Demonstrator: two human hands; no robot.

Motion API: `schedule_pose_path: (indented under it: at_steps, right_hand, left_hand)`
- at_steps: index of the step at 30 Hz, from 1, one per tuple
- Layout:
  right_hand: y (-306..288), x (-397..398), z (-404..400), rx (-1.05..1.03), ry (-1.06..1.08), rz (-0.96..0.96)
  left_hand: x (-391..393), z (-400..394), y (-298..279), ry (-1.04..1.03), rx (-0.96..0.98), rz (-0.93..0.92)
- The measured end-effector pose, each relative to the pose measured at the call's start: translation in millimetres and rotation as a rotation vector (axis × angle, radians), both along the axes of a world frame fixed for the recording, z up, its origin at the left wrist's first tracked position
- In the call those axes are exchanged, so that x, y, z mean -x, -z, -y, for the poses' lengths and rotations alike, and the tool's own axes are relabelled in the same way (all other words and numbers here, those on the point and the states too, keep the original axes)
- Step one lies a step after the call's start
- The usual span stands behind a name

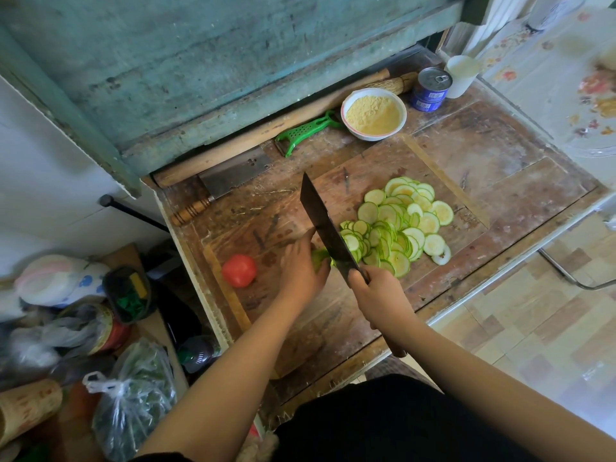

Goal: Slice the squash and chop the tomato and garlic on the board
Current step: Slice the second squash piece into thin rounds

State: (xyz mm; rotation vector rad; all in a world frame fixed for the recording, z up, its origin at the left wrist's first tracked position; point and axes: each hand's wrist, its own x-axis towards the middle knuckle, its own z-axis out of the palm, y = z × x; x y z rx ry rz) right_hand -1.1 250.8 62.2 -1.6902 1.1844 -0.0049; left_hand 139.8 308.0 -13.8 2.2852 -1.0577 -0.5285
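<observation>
A short green stub of squash (pixel 319 257) lies on the worn wooden board (pixel 366 181), mostly hidden under my left hand (pixel 301 265), which holds it down with curled fingers. My right hand (pixel 378 293) grips the handle of a dark cleaver (pixel 325 228) whose blade stands against the stub's cut end. Several thin pale-green squash slices (pixel 400 225) are heaped to the right of the blade. A red tomato (pixel 239 270) sits on the board's left edge. I see no garlic.
A second cleaver (pixel 233 181), a rolling pin (pixel 266 131), a green peeler (pixel 301 131), a white bowl of yellow meal (pixel 373 114), a blue tin (pixel 431 89) and a white cup (pixel 461 75) lie behind the board. Bags and jars crowd the lower left.
</observation>
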Motion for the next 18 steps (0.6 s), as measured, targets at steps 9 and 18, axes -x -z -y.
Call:
schedule_pose_path:
  at_steps: [9, 18]
  right_hand:
    - [0.8, -3.6, 0.9, -0.040, 0.002, -0.036]
    - [11.9, -18.2, 2.6, -0.046, 0.003, -0.068]
  left_hand:
    - [1.7, 0.5, -1.9, 0.009, -0.002, -0.002]
    - [2.9, -3.2, -7.2, 0.020, -0.122, 0.035]
